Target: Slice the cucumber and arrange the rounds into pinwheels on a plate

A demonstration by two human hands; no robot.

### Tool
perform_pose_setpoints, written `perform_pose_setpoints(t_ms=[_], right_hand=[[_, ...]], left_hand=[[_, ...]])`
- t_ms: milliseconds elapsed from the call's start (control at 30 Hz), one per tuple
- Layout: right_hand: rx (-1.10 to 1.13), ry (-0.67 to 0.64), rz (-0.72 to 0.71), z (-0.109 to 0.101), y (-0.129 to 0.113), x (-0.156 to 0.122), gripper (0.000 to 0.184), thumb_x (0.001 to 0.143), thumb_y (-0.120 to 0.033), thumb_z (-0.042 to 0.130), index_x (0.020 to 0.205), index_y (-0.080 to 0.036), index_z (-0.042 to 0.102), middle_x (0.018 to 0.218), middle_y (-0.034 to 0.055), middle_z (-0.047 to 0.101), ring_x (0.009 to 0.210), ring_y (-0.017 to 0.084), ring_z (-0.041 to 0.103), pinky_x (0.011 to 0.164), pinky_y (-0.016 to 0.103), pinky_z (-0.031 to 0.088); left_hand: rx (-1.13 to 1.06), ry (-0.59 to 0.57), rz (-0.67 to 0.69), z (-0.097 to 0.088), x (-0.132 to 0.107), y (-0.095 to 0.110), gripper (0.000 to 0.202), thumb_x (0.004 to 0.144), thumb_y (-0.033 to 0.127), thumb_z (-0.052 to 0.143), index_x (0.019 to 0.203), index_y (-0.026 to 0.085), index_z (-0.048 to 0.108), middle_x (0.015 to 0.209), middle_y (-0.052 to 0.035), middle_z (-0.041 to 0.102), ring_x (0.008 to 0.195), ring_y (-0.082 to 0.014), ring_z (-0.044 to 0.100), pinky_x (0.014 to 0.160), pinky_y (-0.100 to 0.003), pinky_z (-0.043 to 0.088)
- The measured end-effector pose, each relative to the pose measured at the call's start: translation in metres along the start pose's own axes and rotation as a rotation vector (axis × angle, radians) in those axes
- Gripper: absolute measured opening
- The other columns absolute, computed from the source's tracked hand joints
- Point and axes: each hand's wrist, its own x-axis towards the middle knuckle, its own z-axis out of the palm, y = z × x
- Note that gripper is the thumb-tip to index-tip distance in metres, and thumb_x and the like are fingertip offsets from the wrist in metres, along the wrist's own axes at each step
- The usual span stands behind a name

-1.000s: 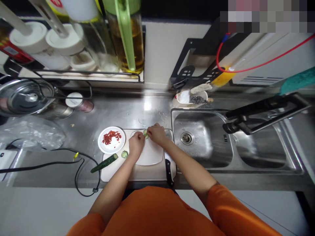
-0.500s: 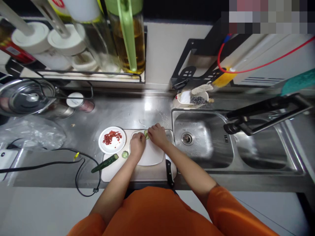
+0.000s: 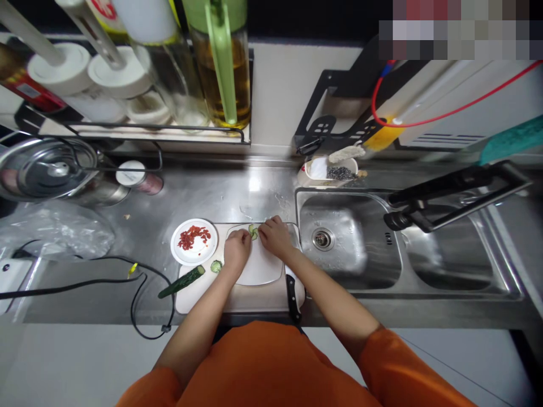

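Observation:
Several thin cucumber slices (image 3: pixel 253 231) show at the far side of a white plate (image 3: pixel 259 271) with a rounded rectangular shape. My left hand (image 3: pixel 237 247) is closed, its fingertips pinching at the left edge of the slices. From the other side my right hand (image 3: pixel 276 238) curls its fingers onto their right edge. The plate rests on a pale cutting board (image 3: pixel 250 304). To the left of my left hand lie a cut cucumber end (image 3: pixel 216 266) and a long cucumber (image 3: pixel 182 282), which overhangs the board's left edge. Another white plate (image 3: pixel 173 251) holds small red pieces.
A black-handled knife (image 3: pixel 292 294) lies at the board's right edge. Right of it is a double steel sink (image 3: pixel 339 271) with a black tap (image 3: pixel 449 192). A black cable (image 3: pixel 146 277), a plastic bag (image 3: pixel 63 232) and a lidded pot (image 3: pixel 51 169) occupy the left. Bottles stand on a rack (image 3: pixel 169 131).
My hands have drawn slightly apart, the right one shifting a little rightward. More of the cucumber slices shows between the fingertips. The other things on the counter stay in place.

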Motion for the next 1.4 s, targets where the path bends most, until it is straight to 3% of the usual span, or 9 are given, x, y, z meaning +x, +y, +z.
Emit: perform_pose_setpoints(t_ms=[133, 233, 433, 567, 733, 933, 1167, 1400], right_hand=[[0.019, 0.013, 0.041, -0.003, 0.001, -0.007, 0.025, 0.091, -0.029, 0.043, 0.091, -0.02, 0.066, 0.094, 0.0089, 0.063, 0.101, 0.024, 0.04, 0.074, 0.033, 0.029], [0.035, 0.019, 0.086, -0.005, 0.0, -0.016, 0.024, 0.091, -0.026, 0.044, 0.091, -0.019, 0.067, 0.094, 0.0088, 0.063, 0.099, 0.024, 0.041, 0.074, 0.033, 0.029], [0.068, 0.016, 0.116, 0.002, -0.009, -0.05, 0.022, 0.09, -0.025, 0.046, 0.089, -0.02, 0.067, 0.09, 0.007, 0.063, 0.097, 0.023, 0.042, 0.077, 0.033, 0.029], [0.1, 0.009, 0.097, 0.011, -0.021, -0.073, 0.022, 0.089, -0.024, 0.046, 0.087, -0.019, 0.067, 0.088, 0.0065, 0.062, 0.095, 0.022, 0.044, 0.075, 0.032, 0.029], [0.099, -0.019, 0.096, 0.02, -0.036, -0.09, 0.02, 0.089, -0.023, 0.047, 0.083, -0.02, 0.066, 0.086, 0.0054, 0.063, 0.095, 0.022, 0.044, 0.07, 0.031, 0.026], [0.113, -0.035, 0.08, 0.022, -0.042, -0.096, 0.019, 0.088, -0.023, 0.048, 0.082, -0.019, 0.065, 0.086, 0.0047, 0.062, 0.095, 0.02, 0.044, 0.069, 0.03, 0.026], [0.121, -0.047, 0.084, 0.021, -0.042, -0.099, 0.02, 0.089, -0.023, 0.047, 0.084, -0.02, 0.066, 0.088, 0.0051, 0.063, 0.096, 0.021, 0.043, 0.068, 0.031, 0.026], [0.167, -0.046, 0.052, 0.022, -0.046, -0.097, 0.02, 0.088, -0.023, 0.047, 0.082, -0.019, 0.066, 0.085, 0.0054, 0.063, 0.092, 0.02, 0.045, 0.074, 0.029, 0.029]], left_hand=[[-0.014, 0.005, 0.009, -0.009, -0.002, 0.003, 0.015, 0.08, 0.02, 0.05, 0.079, 0.019, 0.065, 0.08, -0.005, 0.066, 0.08, -0.0173, 0.058, 0.076, -0.027, 0.042], [0.018, 0.03, 0.008, -0.028, -0.007, 0.0, 0.016, 0.08, 0.022, 0.05, 0.082, 0.018, 0.066, 0.082, -0.0054, 0.066, 0.079, -0.0174, 0.059, 0.076, -0.027, 0.043], [0.24, 0.039, -0.052, -0.085, -0.037, -0.034, 0.022, 0.082, 0.03, 0.05, 0.092, 0.02, 0.067, 0.089, -0.0054, 0.066, 0.077, -0.0183, 0.057, 0.074, -0.029, 0.042], [0.409, 0.009, -0.071, -0.105, -0.062, -0.054, 0.026, 0.081, 0.035, 0.052, 0.094, 0.02, 0.07, 0.092, -0.0077, 0.064, 0.085, -0.0221, 0.053, 0.078, -0.032, 0.04], [0.51, -0.063, -0.117, -0.1, -0.078, -0.053, 0.026, 0.08, 0.031, 0.054, 0.099, 0.025, 0.07, 0.095, -0.0093, 0.061, 0.092, -0.0254, 0.046, 0.079, -0.037, 0.035], [0.562, -0.101, -0.192, -0.088, -0.08, -0.046, 0.026, 0.082, 0.034, 0.051, 0.096, 0.024, 0.07, 0.103, -0.0106, 0.057, 0.095, -0.0281, 0.039, 0.075, -0.039, 0.029], [0.503, -0.046, -0.191, -0.085, -0.081, -0.048, 0.026, 0.081, 0.032, 0.051, 0.095, 0.022, 0.07, 0.101, -0.012, 0.058, 0.094, -0.029, 0.04, 0.074, -0.039, 0.029], [0.365, -0.02, -0.2, -0.092, -0.081, -0.052, 0.017, 0.077, 0.031, 0.055, 0.075, 0.021, 0.068, 0.087, -0.0086, 0.064, 0.093, -0.0267, 0.046, 0.078, -0.038, 0.033]])
